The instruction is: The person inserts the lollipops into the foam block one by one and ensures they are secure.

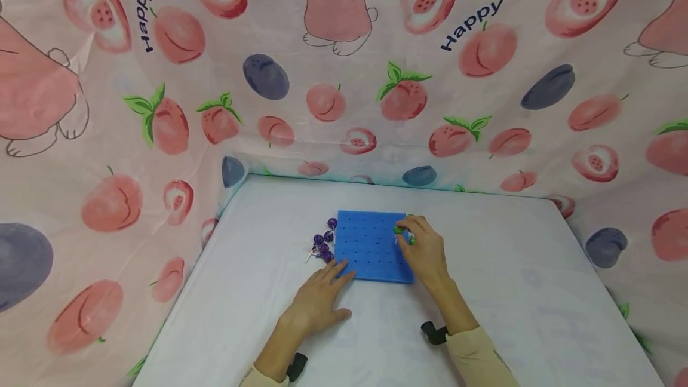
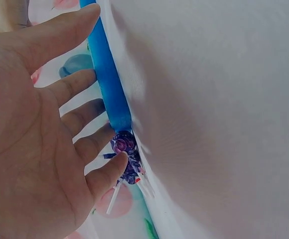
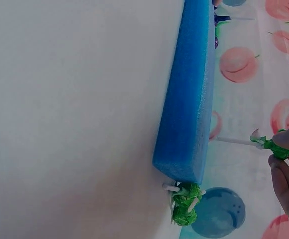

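Note:
A blue foam block (image 1: 371, 249) with rows of small holes lies flat on the table. My right hand (image 1: 428, 251), above its right edge, pinches a green-wrapped lollipop (image 3: 281, 151) between thumb and fingers. The lollipop's white stick points at the block's top; whether its tip touches the foam I cannot tell. My left hand (image 1: 317, 301) rests its spread, fairly straight fingers on the block's near left corner. Several purple-wrapped lollipops (image 1: 324, 248) lie along the block's left side, near those fingertips. More green lollipops (image 3: 185, 209) lie against the right side, partly hidden by my right hand in the head view.
A white cloth covers the table (image 1: 516, 291). Behind and beside it hangs a pink fruit-print curtain (image 1: 344, 118). Each wrist wears a small black camera, such as the right wrist camera (image 1: 433, 333).

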